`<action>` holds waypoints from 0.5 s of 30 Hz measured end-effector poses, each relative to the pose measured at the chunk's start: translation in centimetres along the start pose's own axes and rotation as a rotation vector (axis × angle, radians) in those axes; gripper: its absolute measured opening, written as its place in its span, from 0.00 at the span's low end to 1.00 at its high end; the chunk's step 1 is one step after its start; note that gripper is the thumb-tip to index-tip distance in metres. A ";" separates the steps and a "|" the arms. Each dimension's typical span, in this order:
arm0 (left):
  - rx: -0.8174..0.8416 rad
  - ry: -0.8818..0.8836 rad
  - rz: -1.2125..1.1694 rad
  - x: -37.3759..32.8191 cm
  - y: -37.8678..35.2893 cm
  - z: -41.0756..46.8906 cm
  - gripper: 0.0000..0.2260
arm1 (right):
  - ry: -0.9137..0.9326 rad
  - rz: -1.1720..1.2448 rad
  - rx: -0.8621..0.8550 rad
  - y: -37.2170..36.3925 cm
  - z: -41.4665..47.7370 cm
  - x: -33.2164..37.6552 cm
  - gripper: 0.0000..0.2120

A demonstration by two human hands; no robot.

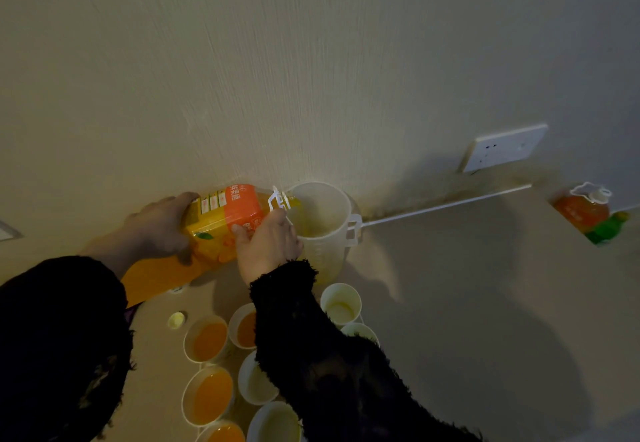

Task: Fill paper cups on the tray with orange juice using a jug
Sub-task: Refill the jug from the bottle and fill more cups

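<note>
Jug (322, 220) stands upright on the surface (450, 285) by the wall (311, 78), behind the cups (209, 339). The juice bottle (228, 213) lies tipped, mouth over its rim; left hand (156, 227) grips the base, right hand (268, 244) the neck end, steadying the pour.

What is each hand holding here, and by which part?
Both hold the orange juice bottle, tipped with its mouth over the jug: the left hand grips the base end, the right hand grips the shoulder near the neck.
</note>
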State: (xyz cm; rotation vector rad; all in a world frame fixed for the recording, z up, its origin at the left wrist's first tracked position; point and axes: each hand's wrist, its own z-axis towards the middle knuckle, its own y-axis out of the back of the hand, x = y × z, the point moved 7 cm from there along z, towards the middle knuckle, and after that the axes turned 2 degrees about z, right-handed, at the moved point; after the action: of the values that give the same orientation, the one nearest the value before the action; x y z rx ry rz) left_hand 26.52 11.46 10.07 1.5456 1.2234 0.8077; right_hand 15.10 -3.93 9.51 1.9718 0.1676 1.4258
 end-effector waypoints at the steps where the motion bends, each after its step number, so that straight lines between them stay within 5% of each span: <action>1: -0.002 -0.002 0.005 -0.1 0.1 0.0 0.58 | 0.000 0.001 -0.001 0.0 0.0 0.0 0.29; 15: 0.013 0.011 -0.011 0.2 0.1 0.3 0.58 | -0.004 -0.005 0.001 -0.1 0.2 0.0 0.30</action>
State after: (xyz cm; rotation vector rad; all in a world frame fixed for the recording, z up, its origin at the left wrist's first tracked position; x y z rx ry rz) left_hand 26.82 11.55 10.04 1.5457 1.2460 0.8040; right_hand 15.33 -3.95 9.41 1.9737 0.1715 1.4188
